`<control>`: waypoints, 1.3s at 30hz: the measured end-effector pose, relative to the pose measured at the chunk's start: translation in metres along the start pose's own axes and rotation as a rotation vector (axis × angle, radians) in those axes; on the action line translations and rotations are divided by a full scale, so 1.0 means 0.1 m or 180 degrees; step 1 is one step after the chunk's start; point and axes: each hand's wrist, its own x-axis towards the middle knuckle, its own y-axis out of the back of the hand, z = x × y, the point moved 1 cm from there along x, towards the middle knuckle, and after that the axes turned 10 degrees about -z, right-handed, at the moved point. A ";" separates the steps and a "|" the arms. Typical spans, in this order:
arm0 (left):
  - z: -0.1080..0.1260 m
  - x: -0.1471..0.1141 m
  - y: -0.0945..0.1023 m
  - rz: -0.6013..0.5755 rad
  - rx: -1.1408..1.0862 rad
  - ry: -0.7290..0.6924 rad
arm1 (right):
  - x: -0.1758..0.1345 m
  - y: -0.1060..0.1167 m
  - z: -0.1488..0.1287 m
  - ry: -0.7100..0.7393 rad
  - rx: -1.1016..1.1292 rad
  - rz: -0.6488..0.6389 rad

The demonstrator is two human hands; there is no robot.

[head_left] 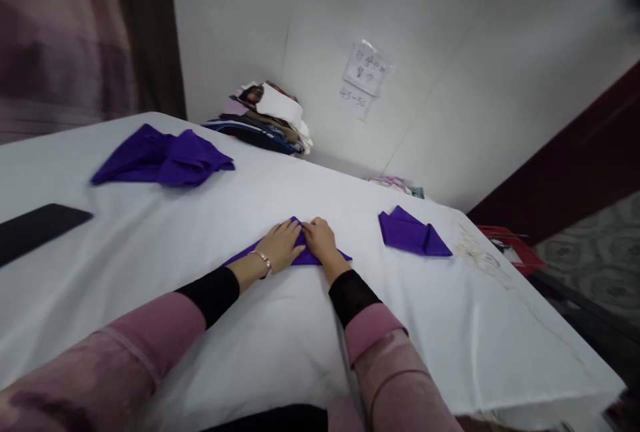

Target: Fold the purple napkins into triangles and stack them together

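A folded purple cloth (309, 257) lies on the white-covered table in front of me, with a pointed top and a straight near edge. My left hand (281, 244) rests flat over its left part, fingers stretched out and a silver bracelet at the wrist. At the cloth's upper tip, the curled fingers of my right hand (320, 239) pinch the fabric; the fingertips are partly hidden. To the right sits another folded purple cloth (413, 232). A looser heap of purple cloth (165, 159) lies at the far left.
A black flat board (40, 229) lies on the white table cover (280, 359) at left. Stacked garments (275, 119) stand against the wall, below handwritten paper signs (367, 69). Loose pale threads (475, 252) lie near the right edge, beside a red basket (533, 262).
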 end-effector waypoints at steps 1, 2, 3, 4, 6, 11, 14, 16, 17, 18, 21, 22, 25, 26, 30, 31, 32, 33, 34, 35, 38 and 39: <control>-0.03 0.04 -0.05 -0.0036 -0.0001 0.0028 | 0.00 0.00 0.00 -0.0006 0.0008 -0.0008; -0.05 0.06 -0.10 -0.0073 -0.0001 0.0058 | 0.01 -0.01 0.00 -0.0020 0.0032 -0.0013; -0.08 0.07 -0.13 -0.0104 0.0004 0.0087 | 0.02 -0.01 0.00 -0.0039 0.0078 -0.0015; -0.10 0.08 -0.16 -0.0135 0.0016 0.0103 | 0.03 -0.01 0.00 -0.0066 0.0158 -0.0004; -0.12 0.08 -0.19 -0.0197 0.0054 0.0112 | 0.06 -0.01 0.03 -0.0115 0.0490 0.0009; -0.11 0.07 -0.18 -0.0246 0.0059 0.0073 | 0.00 0.14 0.38 -0.0481 0.1963 0.0161; -0.11 0.07 -0.17 -0.0256 0.0047 0.0076 | -0.24 0.27 0.71 -0.0668 0.2128 0.0197; -0.10 0.07 -0.17 -0.0265 0.0042 0.0089 | -0.47 0.32 0.88 -0.0753 0.2190 0.0152; -0.10 0.07 -0.17 -0.0269 0.0040 0.0085 | -0.59 0.33 0.93 -0.0770 0.2221 0.0128; -0.10 0.07 -0.17 -0.0264 0.0043 0.0080 | -0.70 0.32 0.95 -0.0759 0.2265 0.0100; -0.11 0.08 -0.18 -0.0239 0.0059 0.0039 | -0.91 0.24 0.94 -0.0582 0.2398 0.0042; -0.11 0.08 -0.19 -0.0222 0.0059 0.0032 | -0.95 0.19 0.92 -0.0505 0.2408 0.0027; -0.13 0.09 -0.22 -0.0162 0.0057 0.0042 | -0.96 0.07 0.88 -0.0398 0.2287 0.0028; -0.13 0.09 -0.22 -0.0144 0.0059 0.0042 | -0.95 0.04 0.88 -0.0415 0.2227 0.0035; -0.13 0.08 -0.21 -0.0156 0.0097 0.0043 | -0.95 0.02 0.91 -0.0513 0.1956 -0.0007; -0.13 0.08 -0.21 -0.0172 0.0102 0.0049 | -0.96 0.03 0.92 -0.0526 0.1900 -0.0046; -0.12 0.07 -0.20 -0.0183 0.0103 0.0056 | -0.98 0.04 0.92 -0.0541 0.1859 -0.0087; -0.12 0.07 -0.20 -0.0181 0.0098 0.0057 | -0.99 0.06 0.92 -0.0565 0.1830 -0.0123; -0.12 0.07 -0.19 -0.0169 0.0089 0.0047 | -1.00 0.06 0.92 -0.0594 0.1810 -0.0149; -0.13 0.07 -0.19 -0.0147 0.0079 0.0038 | -1.01 0.07 0.91 -0.0621 0.1793 -0.0164; -0.14 0.07 -0.21 -0.0071 0.0053 0.0012 | -1.02 0.07 0.90 -0.0674 0.1736 -0.0140; -0.15 0.07 -0.21 -0.0061 0.0052 0.0008 | -1.02 0.06 0.89 -0.0695 0.1716 -0.0124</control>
